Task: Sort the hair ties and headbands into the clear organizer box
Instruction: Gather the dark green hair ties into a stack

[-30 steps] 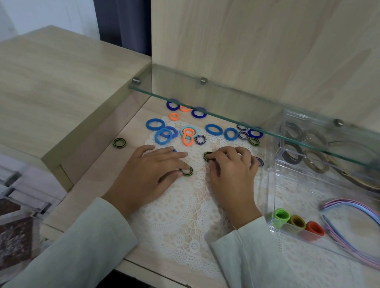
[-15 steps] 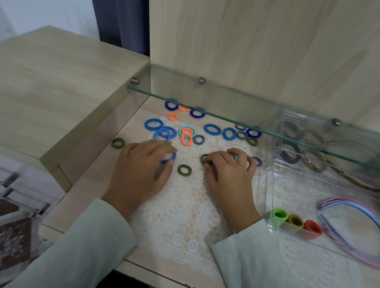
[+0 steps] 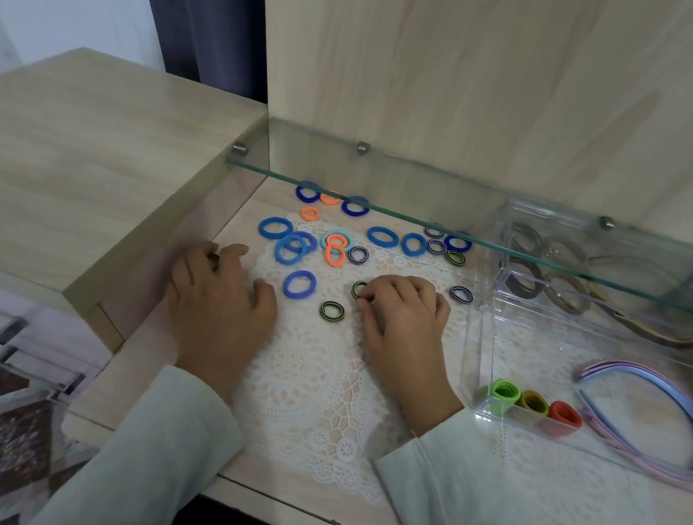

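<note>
Elastic hair ties (image 3: 299, 284): judged light, soft, easily pinched at any rim.
A dark tie (image 3: 214, 260) is pinched by the left hand (image 3: 219, 302); the grip of the right hand (image 3: 405, 324) cannot be told.

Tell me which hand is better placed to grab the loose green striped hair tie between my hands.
Right. The green striped hair tie lies just off the right hand, the one nearer the organizer box. The left hand is farther, fingers over a dark tie.

Pale mint long sleeves (image 3: 158, 449), bare hands (image 3: 218, 306)
</note>
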Demonstrator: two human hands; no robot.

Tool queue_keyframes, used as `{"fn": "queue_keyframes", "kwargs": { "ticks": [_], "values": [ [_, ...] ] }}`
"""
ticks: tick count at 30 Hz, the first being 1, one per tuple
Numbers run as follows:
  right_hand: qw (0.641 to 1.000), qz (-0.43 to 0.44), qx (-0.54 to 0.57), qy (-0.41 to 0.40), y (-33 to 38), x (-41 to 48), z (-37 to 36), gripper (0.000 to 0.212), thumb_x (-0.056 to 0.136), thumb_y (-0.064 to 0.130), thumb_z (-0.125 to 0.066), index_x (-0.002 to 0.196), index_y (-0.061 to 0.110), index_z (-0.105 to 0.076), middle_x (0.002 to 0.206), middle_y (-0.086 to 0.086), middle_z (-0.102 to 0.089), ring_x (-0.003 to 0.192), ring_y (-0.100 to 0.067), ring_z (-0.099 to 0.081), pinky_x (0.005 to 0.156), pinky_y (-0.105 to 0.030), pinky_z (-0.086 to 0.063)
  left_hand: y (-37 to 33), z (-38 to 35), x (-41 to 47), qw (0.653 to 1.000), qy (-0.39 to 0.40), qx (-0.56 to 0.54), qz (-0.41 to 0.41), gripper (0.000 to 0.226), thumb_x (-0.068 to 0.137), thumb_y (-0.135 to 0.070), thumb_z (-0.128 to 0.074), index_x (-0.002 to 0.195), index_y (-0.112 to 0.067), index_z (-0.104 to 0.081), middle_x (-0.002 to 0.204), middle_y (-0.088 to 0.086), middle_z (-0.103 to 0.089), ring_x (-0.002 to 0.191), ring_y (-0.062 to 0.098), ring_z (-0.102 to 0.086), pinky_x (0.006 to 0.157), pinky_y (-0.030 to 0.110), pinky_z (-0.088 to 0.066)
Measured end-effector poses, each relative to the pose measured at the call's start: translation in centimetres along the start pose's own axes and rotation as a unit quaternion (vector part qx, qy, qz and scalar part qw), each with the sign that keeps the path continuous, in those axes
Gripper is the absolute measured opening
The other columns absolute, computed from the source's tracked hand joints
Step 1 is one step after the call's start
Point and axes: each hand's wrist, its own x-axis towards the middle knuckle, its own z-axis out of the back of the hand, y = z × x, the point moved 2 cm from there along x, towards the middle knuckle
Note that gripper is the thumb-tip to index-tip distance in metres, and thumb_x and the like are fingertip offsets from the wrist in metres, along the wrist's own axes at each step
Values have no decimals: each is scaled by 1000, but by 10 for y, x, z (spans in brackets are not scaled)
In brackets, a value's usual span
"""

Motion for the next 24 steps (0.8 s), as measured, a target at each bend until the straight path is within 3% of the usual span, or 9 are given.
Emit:
{"fn": "queue_keyframes", "kwargs": {
  "ticks": [6, 10, 17, 24],
  "values": [
    [999, 13, 32, 27, 13, -4, 0, 9, 91, 30, -60, 100, 28, -62, 100, 16, -63, 110, -13, -47, 102, -41, -26, 2, -3, 0, 1000, 7, -2, 20, 51, 78, -36, -53, 121, -10, -59, 118, 22, -49, 106, 41, -43, 85, 48, -40],
    [998, 12, 21, 50, 17, -3, 3, 23, 92, 37, -58, 112, 26, -55, 103, 14, -65, 114, -13, -46, 108, -43, -21, 3, -5, 1, 999, 37, -20, 32, 48, 84, -27, -65, 127, -7, -56, 118, 25, -49, 108, 42, -42, 91, 47, -38],
    [996, 46, -34, 73, 24, -5, 4, 36, 93, 46, -51, 122, 26, -51, 102, 14, -69, 124, -15, -47, 114, -49, -16, 3, -4, 2, 997, 47, -50, 22, 56, 80, -36, -45, 122, -2, -59, 119, 21, -54, 109, 40, -47, 94, 47, -38],
    [994, 47, -57, 86, 24, -5, 5, 39, 92, 48, -50, 124, 27, -50, 103, 14, -70, 126, -14, -46, 114, -51, -15, 5, -2, 3, 992, 55, -112, 28, 56, 83, -32, -42, 124, -1, -62, 128, 16, -57, 115, 38, -51, 100, 44, -39]
  ]
}}
